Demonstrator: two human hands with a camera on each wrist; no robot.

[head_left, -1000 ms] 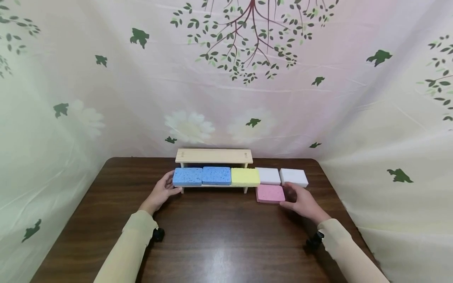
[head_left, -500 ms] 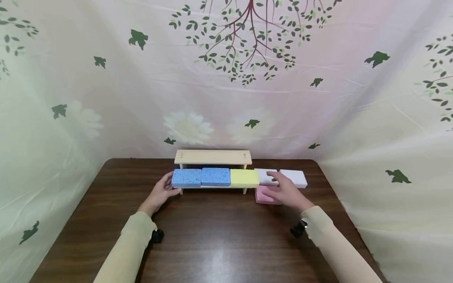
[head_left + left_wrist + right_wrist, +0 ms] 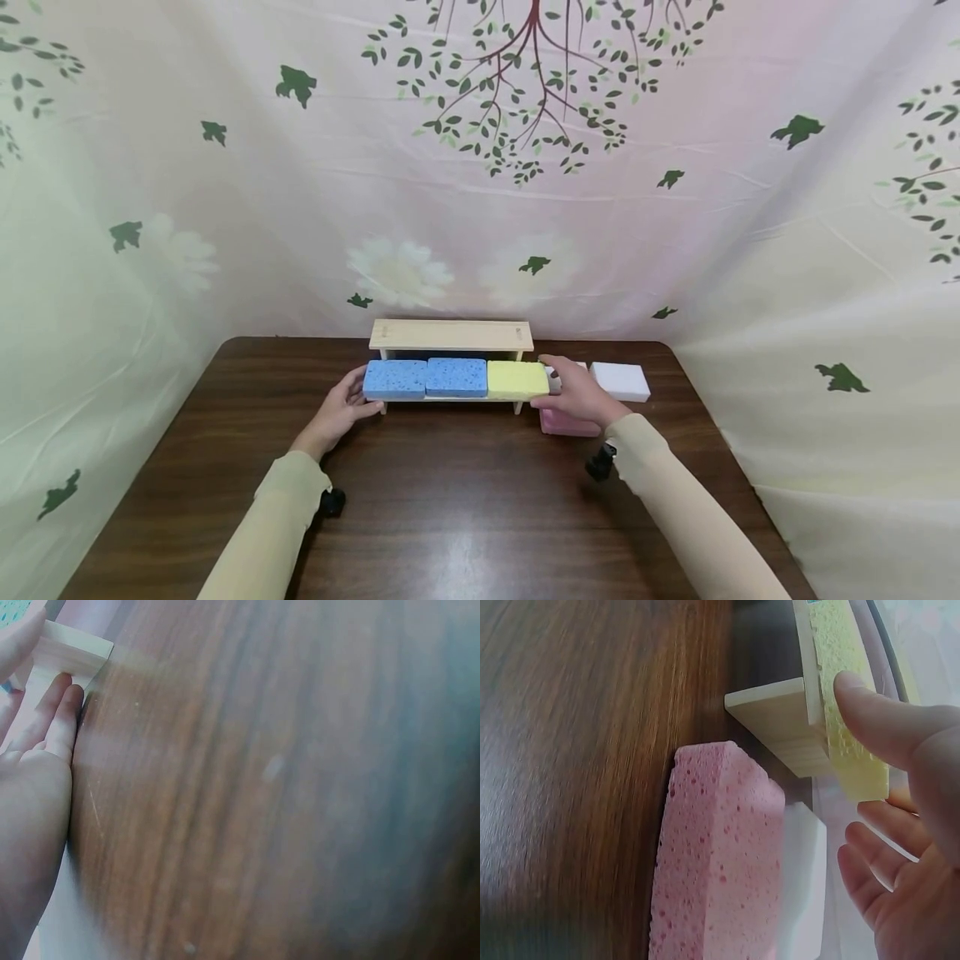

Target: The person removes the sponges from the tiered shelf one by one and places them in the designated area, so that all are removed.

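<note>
A row of two blue sponges, the left one [image 3: 395, 380] and the middle one [image 3: 456, 378], and a yellow sponge [image 3: 517, 381] lies along the lower step of a small wooden stand [image 3: 450, 335]. My right hand [image 3: 577, 392] pinches the yellow sponge's right end, its thumb on the near side and index finger reaching behind; lower fingers hang loose in the right wrist view. At the row's left end, my left hand [image 3: 337, 417] touches the left blue sponge and stand with fairly straight fingers [image 3: 64, 720]; its exact contact is partly hidden.
Beneath my right hand a pink sponge [image 3: 742, 862] lies on the dark wooden table [image 3: 450, 500]. Behind it is a white block [image 3: 806, 885], partly covered in the head view. Another white block [image 3: 620, 381] stands farther right. Printed cloth [image 3: 450, 208] hangs around the table.
My right hand has left the pink sponge's right side and moved left and up to the yellow sponge's end. My left hand and the row look unmoved.
</note>
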